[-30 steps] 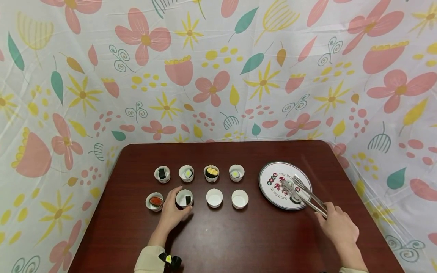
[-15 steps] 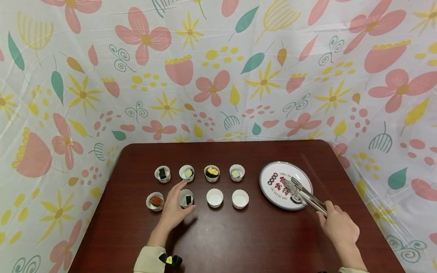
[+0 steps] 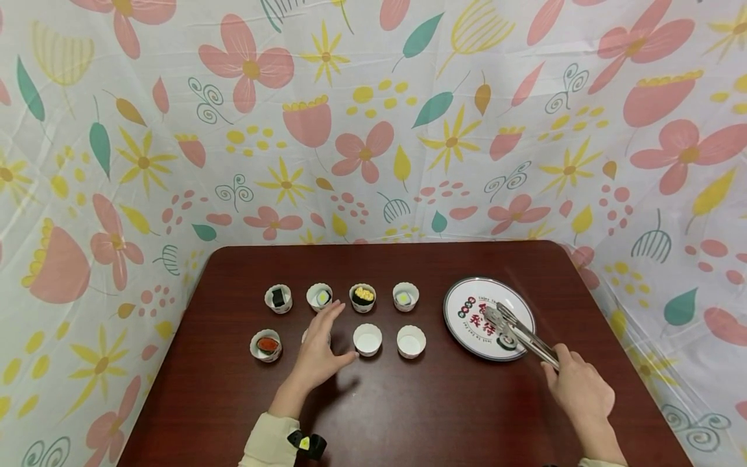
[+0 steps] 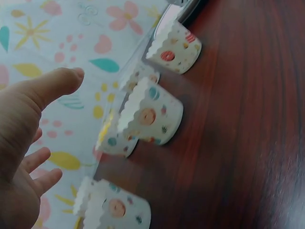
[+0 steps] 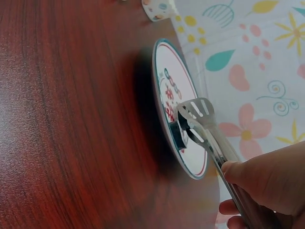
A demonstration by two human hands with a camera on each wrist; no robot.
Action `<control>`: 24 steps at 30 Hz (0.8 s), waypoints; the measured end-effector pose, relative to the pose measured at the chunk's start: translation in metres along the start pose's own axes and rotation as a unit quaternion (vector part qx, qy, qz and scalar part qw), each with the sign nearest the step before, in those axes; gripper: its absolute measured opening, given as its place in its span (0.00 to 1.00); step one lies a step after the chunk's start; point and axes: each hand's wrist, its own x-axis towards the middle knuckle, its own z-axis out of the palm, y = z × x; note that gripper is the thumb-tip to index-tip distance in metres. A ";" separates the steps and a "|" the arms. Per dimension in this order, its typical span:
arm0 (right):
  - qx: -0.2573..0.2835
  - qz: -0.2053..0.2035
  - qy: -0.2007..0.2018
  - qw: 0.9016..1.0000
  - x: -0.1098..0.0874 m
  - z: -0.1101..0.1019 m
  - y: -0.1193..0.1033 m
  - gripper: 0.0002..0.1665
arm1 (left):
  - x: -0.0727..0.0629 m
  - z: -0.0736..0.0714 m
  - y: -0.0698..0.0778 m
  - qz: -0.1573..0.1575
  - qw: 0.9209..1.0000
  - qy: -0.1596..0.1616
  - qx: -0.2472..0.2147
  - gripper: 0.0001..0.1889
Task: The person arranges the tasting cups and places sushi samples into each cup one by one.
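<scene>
My left hand (image 3: 318, 360) hovers with fingers spread and holds nothing. It covers most of a paper cup (image 3: 305, 335) in the front row; in the left wrist view, its thumb points toward a scalloped paper cup (image 4: 151, 114). Just right of that hand stands a white-bottomed cup (image 3: 367, 340), and farther right another white-bottomed cup (image 3: 411, 342). My right hand (image 3: 583, 387) grips metal tongs (image 3: 533, 340), whose heads reach over the round plate (image 3: 467, 337). A dark-wrapped sushi roll (image 3: 506, 342) lies on the plate by the tong heads (image 5: 193, 112); whether they touch it I cannot tell.
Along the back row stand cups with a black-wrapped piece (image 3: 278, 298), a pale piece (image 3: 321, 298), a yellow-topped piece (image 3: 364, 295) and another pale piece (image 3: 404, 298). An orange-topped piece (image 3: 268, 345) sits in the front-left cup. A patterned cloth (image 3: 373, 162) hangs behind the table.
My left hand has let go of the second front cup, lifted, and shifted right with fingers spread. The tongs' heads have drawn closer together over the plate; the right hand stays in place.
</scene>
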 end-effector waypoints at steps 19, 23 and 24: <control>0.012 -0.022 0.015 1.000 0.002 -0.007 -0.012 0.18 | 0.005 0.050 -0.005 -0.044 0.995 -0.085 0.029 0.53; 0.020 -0.035 0.035 0.999 0.003 -0.010 -0.018 0.18 | 0.006 0.056 -0.008 -0.058 0.993 -0.085 0.052 0.51; 0.020 -0.037 0.037 0.998 0.003 -0.011 -0.020 0.18 | 0.006 0.057 -0.008 -0.062 0.993 -0.085 0.053 0.50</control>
